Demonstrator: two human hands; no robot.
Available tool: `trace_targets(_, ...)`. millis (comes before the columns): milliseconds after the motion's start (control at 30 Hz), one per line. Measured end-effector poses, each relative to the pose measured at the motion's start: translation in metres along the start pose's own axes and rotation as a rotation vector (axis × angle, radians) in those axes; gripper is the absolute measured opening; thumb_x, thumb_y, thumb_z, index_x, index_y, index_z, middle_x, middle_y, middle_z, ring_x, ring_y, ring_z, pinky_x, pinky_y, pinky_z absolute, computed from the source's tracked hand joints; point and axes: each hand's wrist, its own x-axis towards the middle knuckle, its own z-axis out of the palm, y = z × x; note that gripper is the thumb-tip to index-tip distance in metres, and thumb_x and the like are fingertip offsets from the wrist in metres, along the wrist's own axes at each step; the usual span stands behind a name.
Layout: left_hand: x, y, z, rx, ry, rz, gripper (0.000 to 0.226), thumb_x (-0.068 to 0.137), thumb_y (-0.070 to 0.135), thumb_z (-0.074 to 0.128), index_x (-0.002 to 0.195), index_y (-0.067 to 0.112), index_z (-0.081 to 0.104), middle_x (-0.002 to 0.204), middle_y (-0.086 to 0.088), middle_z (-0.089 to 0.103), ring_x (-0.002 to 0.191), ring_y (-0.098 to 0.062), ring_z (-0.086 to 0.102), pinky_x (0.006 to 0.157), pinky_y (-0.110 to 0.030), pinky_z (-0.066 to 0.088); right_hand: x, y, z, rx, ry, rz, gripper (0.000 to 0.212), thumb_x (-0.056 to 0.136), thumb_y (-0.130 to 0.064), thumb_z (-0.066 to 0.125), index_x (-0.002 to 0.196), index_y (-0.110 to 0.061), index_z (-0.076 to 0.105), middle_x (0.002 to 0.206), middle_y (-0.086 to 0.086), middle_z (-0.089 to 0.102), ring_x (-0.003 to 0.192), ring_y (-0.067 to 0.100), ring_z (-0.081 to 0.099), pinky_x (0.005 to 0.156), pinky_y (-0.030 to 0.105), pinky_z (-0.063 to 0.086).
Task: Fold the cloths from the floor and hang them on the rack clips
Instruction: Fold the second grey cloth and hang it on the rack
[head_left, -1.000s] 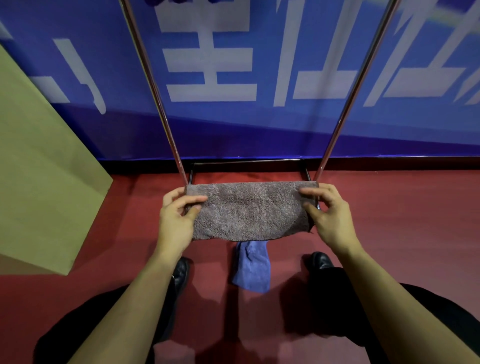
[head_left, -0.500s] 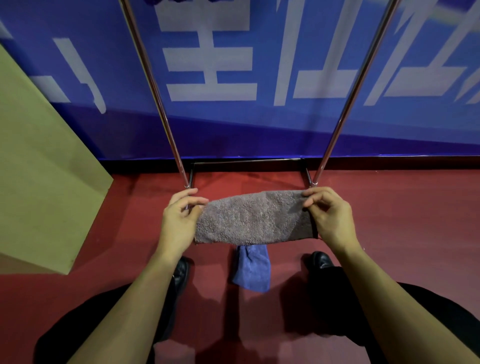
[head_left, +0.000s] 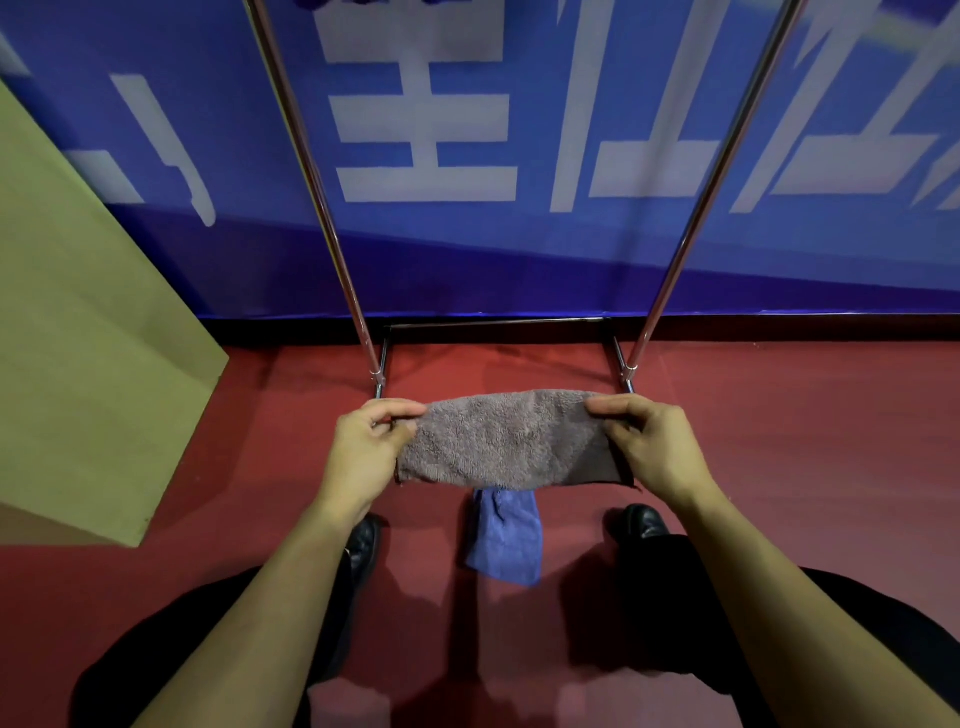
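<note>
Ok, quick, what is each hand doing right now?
Left hand: pinches the left end of the grey-brown cloth.
Right hand: pinches the cloth's right end.

Red floor (head_left: 779, 441), smooth, shadowed near the bottom edge. Far wall covered by a blue banner (head_left: 519, 260) with large white characters, dark baseboard (head_left: 779, 327) beneath. Tan panel (head_left: 78, 338) at left, leaning.

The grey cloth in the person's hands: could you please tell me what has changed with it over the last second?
The grey cloth was folded narrower: its top edge came down toward the person and now bows upward, and both hands moved lower with it. The left hand and right hand kept pinching its two ends. The blue cloth on the floor and the rack stayed put.
</note>
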Motion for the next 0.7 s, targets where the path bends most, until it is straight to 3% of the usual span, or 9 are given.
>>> trace_targets(233, 0.000, 0.004, -0.003, 0.052, 0.054, -0.013, 0.041, 0.088, -0.012, 0.059, 0.080, 0.023, 0.078, 0.089, 0.009, 0.078, 0.092, -0.007, 0.072, 0.093, -0.026, 0.052, 0.001, 0.003, -0.001, -0.042, 0.042, -0.009, 0.035, 0.086, 0.009, 0.059, 0.096, -0.017, 0.080, 0.103, -0.011, 0.076, 0.100, -0.003, 0.067, 0.095, 0.011, 0.047)
trace_targets(367, 0.000, -0.005, -0.007, 0.194, -0.005, -0.032, 0.040, 0.092, -0.005, 0.058, 0.081, 0.027, 0.080, 0.090, 0.013, 0.077, 0.088, -0.035, 0.070, 0.084, -0.050, 0.056, 0.001, 0.005, -0.002, -0.060, 0.030, -0.028, 0.034, 0.087, 0.008, 0.059, 0.092, -0.019, 0.081, 0.099, -0.013, 0.076, 0.098, -0.002, 0.069, 0.094, 0.016, 0.049)
trace_targets(500, 0.001, -0.006, -0.008, 0.226, -0.002, -0.028, 0.046, 0.095, -0.004, 0.055, 0.080, 0.032, 0.079, 0.091, 0.021, 0.075, 0.087, -0.020, 0.069, 0.080, -0.031, 0.050, 0.001, 0.005, -0.003, -0.087, 0.031, -0.089, 0.042, 0.084, 0.016, 0.057, 0.080, -0.020, 0.079, 0.100, -0.010, 0.075, 0.098, -0.001, 0.068, 0.095, 0.014, 0.048)
trace_targets(633, 0.002, -0.008, -0.007, 0.169, -0.014, -0.025, 0.051, 0.094, -0.009, 0.049, 0.083, 0.032, 0.077, 0.090, 0.019, 0.076, 0.069, -0.017, 0.053, 0.060, -0.024, 0.037, 0.001, 0.003, -0.004, -0.041, 0.030, -0.056, 0.051, 0.086, 0.017, 0.051, 0.075, -0.026, 0.078, 0.108, -0.009, 0.072, 0.103, 0.001, 0.066, 0.094, 0.012, 0.045)
trace_targets(700, 0.002, -0.007, -0.006, 0.092, -0.049, -0.040, 0.043, 0.091, -0.008, 0.055, 0.087, 0.029, 0.077, 0.093, 0.009, 0.077, 0.075, -0.018, 0.058, 0.068, -0.027, 0.042, 0.001, 0.002, -0.005, -0.029, 0.025, -0.037, 0.048, 0.087, 0.014, 0.052, 0.075, -0.025, 0.078, 0.112, -0.009, 0.071, 0.105, 0.001, 0.066, 0.093, 0.016, 0.048)
